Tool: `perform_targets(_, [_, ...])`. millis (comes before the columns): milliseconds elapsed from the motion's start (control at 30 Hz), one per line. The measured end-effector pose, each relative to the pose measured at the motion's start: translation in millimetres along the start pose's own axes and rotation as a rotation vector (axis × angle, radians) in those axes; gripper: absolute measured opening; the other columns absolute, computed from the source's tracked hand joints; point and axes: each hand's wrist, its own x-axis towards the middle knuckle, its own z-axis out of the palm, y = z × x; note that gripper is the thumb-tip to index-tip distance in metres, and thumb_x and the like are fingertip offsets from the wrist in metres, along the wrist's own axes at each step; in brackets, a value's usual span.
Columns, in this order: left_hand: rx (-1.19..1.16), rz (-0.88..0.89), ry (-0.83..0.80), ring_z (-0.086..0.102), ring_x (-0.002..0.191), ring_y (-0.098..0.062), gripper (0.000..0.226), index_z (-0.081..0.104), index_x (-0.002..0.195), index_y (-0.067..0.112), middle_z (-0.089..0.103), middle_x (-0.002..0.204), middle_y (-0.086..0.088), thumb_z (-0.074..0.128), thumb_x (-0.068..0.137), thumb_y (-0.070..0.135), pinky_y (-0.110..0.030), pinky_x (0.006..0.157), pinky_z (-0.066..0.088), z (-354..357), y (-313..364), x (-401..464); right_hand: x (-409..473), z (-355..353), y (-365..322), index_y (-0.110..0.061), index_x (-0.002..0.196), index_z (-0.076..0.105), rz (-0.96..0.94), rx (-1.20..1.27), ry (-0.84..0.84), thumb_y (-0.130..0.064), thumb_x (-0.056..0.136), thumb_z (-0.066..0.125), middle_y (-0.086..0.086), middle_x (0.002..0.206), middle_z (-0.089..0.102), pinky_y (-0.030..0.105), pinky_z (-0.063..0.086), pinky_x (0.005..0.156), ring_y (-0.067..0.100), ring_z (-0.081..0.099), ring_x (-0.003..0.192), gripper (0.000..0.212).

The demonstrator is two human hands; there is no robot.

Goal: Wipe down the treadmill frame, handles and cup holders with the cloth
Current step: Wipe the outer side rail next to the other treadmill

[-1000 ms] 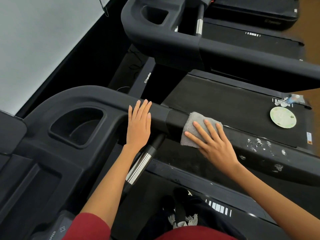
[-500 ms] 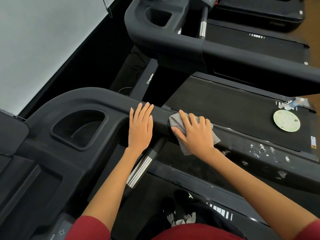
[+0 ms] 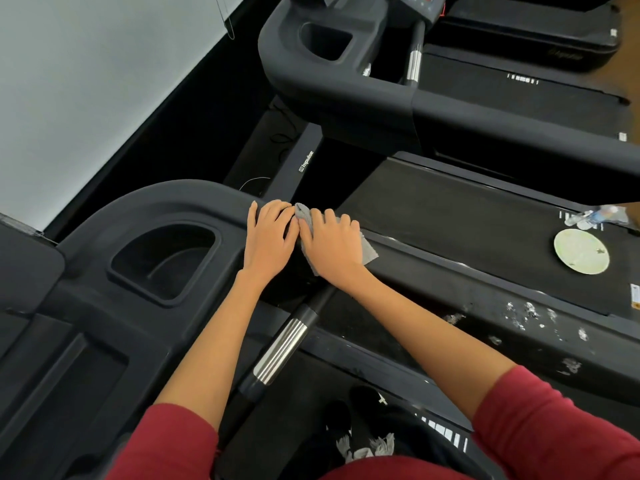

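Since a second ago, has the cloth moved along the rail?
Yes. The cloth under the right hand slid left along the rail toward the cup holder, and now sits against the left hand.

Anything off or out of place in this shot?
Yes. White flecks mark the handrail right of the right hand and cloth. A pale plate and a clear bottle lie on the neighbouring treadmill's belt, an odd spot for them.

Two treadmills (image 3: 450,278) (image 3: 485,109), two cup holders (image 3: 162,261) (image 3: 327,41), two hands (image 3: 268,242) (image 3: 332,245), one cloth (image 3: 369,251) (grey), one plate (image 3: 581,251).
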Motion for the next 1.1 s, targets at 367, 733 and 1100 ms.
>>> perform_targets(367, [0.065, -0.096, 0.031, 0.031, 0.138, -0.017, 0.040, 0.056, 0.124, 0.029, 0.049, 0.137, -0.002, 0.027, 0.099, 0.038, -0.063, 0.111, -0.003, -6.1, -14.3, 0.9, -49.0, 1.2, 83.4, -0.020, 0.146, 0.040, -0.534, 0.177, 0.072, -0.027, 0.096, 0.046, 0.008, 0.148, 0.042, 0.049, 0.035, 0.110, 0.034, 0.044, 0.129, 0.050])
perform_targets(733, [0.040, -0.138, -0.037, 0.013, 0.145, -0.015, 0.045, 0.042, 0.139, 0.034, 0.034, 0.150, 0.000, 0.018, 0.101, 0.040, -0.063, 0.110, -0.007, -17.5, -32.6, -3.3, -16.2, 7.4, 27.1, -0.016, 0.133, 0.054, -0.084, 0.035, 0.062, -0.051, 0.097, 0.024, 0.010, 0.101, 0.065, 0.039, 0.046, 0.066, 0.030, 0.058, 0.081, 0.058])
perform_targets(1100, [-0.105, -0.106, -0.031, 0.011, 0.145, -0.013, 0.042, 0.038, 0.143, 0.021, 0.031, 0.152, -0.001, 0.032, 0.102, 0.014, -0.057, 0.112, -0.010, -21.6, -40.1, -7.9, 5.3, 20.4, -15.4, -0.018, 0.152, 0.017, -0.439, -0.155, 0.069, -0.050, 0.099, 0.033, 0.018, 0.143, 0.040, 0.050, 0.044, 0.092, 0.040, 0.051, 0.108, 0.064])
